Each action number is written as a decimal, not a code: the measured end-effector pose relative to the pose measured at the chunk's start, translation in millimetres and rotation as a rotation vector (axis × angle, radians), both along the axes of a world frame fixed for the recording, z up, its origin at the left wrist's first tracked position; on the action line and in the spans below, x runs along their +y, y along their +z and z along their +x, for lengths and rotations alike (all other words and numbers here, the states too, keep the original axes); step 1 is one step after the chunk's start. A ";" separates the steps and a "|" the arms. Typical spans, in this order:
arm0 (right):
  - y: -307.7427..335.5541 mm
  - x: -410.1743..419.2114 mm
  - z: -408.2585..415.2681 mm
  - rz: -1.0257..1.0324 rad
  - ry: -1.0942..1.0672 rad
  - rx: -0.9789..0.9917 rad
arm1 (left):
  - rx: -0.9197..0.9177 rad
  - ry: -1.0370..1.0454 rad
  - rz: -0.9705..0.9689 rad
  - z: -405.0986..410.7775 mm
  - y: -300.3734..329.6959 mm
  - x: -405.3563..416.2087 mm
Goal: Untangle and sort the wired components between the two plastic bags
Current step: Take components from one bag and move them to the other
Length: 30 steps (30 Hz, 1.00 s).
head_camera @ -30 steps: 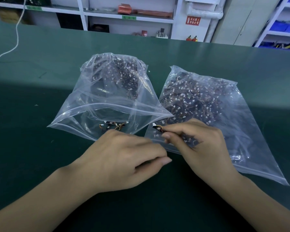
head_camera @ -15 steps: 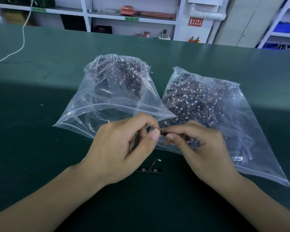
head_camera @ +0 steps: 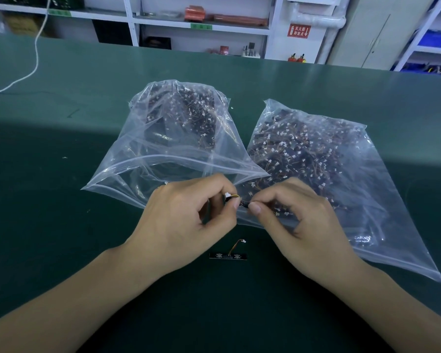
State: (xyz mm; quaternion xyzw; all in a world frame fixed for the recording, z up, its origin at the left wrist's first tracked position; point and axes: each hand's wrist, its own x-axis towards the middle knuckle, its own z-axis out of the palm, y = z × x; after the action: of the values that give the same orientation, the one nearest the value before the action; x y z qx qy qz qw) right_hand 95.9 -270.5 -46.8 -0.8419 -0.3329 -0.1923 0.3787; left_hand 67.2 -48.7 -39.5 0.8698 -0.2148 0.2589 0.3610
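I see both hands meeting low over the green counter [head_camera: 61, 225], just in front of the two bag mouths. My left hand [head_camera: 186, 220] has thumb and forefinger curled in a pinch on the white connector end of a wired component [head_camera: 236, 200]; a short yellow lead arcs from that plug to the right. My right hand [head_camera: 298, 220] pinches the other end, the small dark board, between thumb and forefinger, with its other fingers curled loosely above the bag film. The piece spans the narrow gap between the two sets of fingertips, held off the counter.

Beyond the left hand lies the left bag [head_camera: 178, 149], its zip mouth gaping toward me, with a dark mass of boards and white plugs heaped at its far end. Beyond and under the right hand lies the right bag [head_camera: 341, 179], flatter and spread with the same tangled parts; that hand's knuckles rest over its near edge.

Below the hands, between the two wrists, a single loose component [head_camera: 228, 255] lies flat on the counter: a dark strip with an orange-yellow lead curling up to a white plug.

Far beyond the left hand, a white cable [head_camera: 33, 67] trails across the counter.
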 end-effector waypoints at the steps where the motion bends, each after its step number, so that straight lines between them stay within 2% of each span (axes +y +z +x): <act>1: -0.7 0.4 0.1 -0.013 0.004 -0.009 | 0.003 -0.002 0.001 0.1 -0.1 -0.1; 30: -3.7 -3.3 4.5 -0.038 0.014 -0.024 | 0.018 -0.034 0.044 2.1 -2.5 2.7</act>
State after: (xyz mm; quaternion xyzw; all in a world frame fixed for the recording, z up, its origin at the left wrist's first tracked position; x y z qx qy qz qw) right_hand 100.4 -273.8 -50.5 -0.8443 -0.3466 -0.1934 0.3601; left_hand 69.4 -46.0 -42.1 0.8761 -0.2319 0.2399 0.3479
